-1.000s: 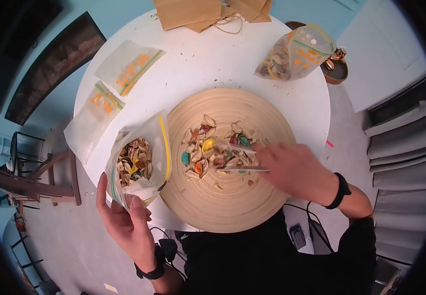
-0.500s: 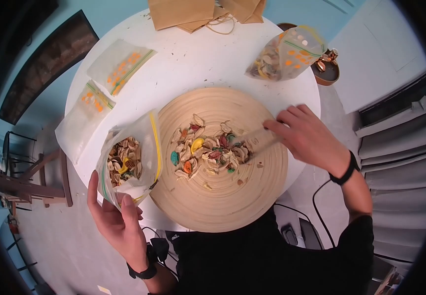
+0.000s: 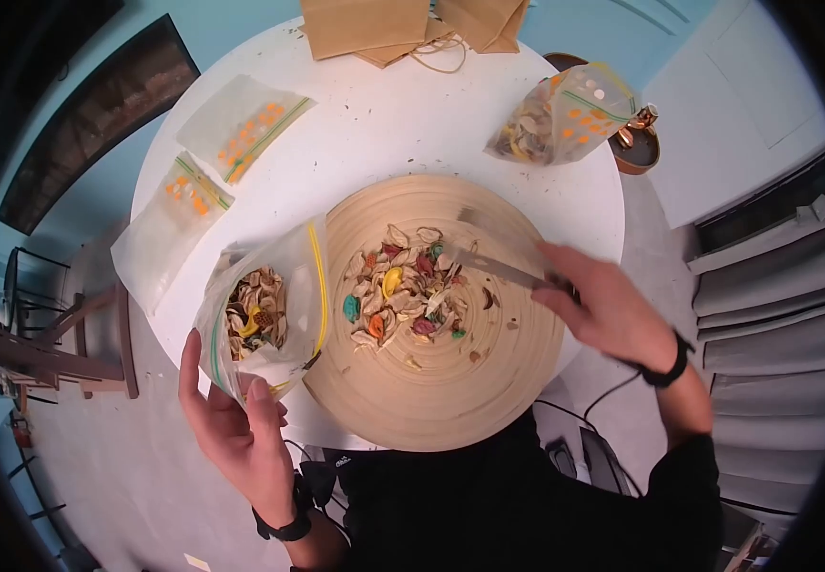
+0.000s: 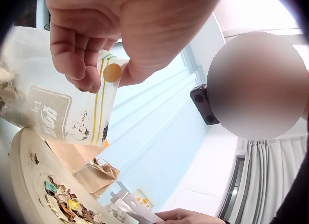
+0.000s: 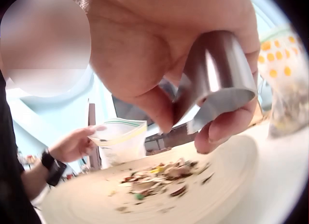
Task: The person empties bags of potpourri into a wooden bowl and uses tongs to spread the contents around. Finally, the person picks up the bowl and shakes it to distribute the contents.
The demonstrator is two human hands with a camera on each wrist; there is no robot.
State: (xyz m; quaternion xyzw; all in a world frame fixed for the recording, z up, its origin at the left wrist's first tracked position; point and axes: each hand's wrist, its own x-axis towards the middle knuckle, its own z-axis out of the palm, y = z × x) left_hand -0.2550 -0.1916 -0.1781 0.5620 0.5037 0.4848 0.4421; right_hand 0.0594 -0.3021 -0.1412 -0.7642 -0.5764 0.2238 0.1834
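My left hand (image 3: 245, 439) pinches the near rim of an upright, open zip bag (image 3: 284, 348) partly filled with dried petals (image 3: 260, 310). In the left wrist view, thumb and fingers (image 4: 77, 72) grip the rim beside its yellow seal. My right hand (image 3: 612, 310) holds metal tongs (image 3: 500, 270) whose two arms stand apart over the right part of the round wooden plate (image 3: 431, 410). The bent metal of the tongs (image 5: 217, 64) fills the palm in the right wrist view. A loose petal pile (image 3: 398, 296) with yellow, green, orange and red pieces lies left of the tong tips.
Two flat zip bags (image 3: 245, 133) lie at the table's back left. A filled, orange-dotted zip bag (image 3: 555, 119) stands back right, beside a dark round tray (image 3: 636, 153). Brown paper bags (image 3: 365, 29) are at the far edge. Small crumbs dot the white tabletop (image 3: 412, 105).
My right hand has drawn the tongs out of the petal pile toward the right, and their arms have spread. My left hand has kept its grip on the bag's rim.
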